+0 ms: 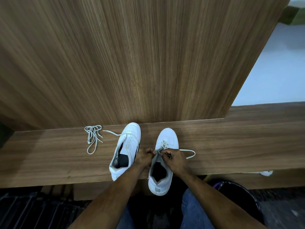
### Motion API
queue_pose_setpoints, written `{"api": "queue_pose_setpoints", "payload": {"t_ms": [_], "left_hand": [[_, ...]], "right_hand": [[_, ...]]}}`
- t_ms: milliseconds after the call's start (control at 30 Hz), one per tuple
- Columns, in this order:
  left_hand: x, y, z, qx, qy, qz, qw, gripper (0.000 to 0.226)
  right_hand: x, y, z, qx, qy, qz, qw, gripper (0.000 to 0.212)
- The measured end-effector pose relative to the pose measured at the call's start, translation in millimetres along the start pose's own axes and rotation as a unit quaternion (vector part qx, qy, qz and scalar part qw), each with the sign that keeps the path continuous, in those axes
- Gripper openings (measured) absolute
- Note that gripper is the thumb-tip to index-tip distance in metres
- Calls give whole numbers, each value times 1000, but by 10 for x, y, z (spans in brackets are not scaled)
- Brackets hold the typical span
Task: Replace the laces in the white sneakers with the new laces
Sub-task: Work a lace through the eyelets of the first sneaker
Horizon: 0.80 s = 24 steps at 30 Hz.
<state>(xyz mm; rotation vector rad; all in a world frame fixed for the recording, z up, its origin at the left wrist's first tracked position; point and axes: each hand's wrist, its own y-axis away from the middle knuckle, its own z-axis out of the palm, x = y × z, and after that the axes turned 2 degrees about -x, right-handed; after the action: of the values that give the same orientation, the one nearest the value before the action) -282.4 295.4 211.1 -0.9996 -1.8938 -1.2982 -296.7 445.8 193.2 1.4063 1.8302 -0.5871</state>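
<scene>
Two white sneakers stand toe-away on a wooden ledge (49, 162). The left sneaker (130, 139) has a lace trailing from its top eyelets toward the left. The right sneaker (167, 139) overhangs the near edge with its heel. My left hand (144, 157) grips the left side of this sneaker's throat with curled fingers. My right hand (175, 160) pinches a lace at the right eyelets; that lace (189, 153) loops out to the right on the ledge. A loose bundle of grey-white laces (93, 138) lies left of the shoes.
A tall wood-grain panel (132, 55) rises directly behind the ledge. A black lined bin (239, 195) stands below at the right, a dark slatted rack (33, 210) below at the left. Something white (266, 173) sits at the ledge's right edge.
</scene>
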Motion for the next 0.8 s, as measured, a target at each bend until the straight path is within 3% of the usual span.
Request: {"api": "queue_pose_setpoints", "payload": {"t_ms": [233,367,500,700,800], "left_hand": [[-1,18,1,13,3,-5,1000,14],[48,44,-15,6,86,-75,993,27],[104,36,-21,-33,46,-74,996,25],[185,-50,-89,-14,-56,-38,998,26],[299,-72,-228,22,95,-53,994,31]], "right_hand": [[-76,-1,18,10,65,7,998,16],[-119,-46,33,33,113,30,993,19],[-180,-88,39,23,135,13,990,20],[-156,-45,-58,7,192,-25,981,27],[-66,38,-93,45,281,-78,955,32]]}}
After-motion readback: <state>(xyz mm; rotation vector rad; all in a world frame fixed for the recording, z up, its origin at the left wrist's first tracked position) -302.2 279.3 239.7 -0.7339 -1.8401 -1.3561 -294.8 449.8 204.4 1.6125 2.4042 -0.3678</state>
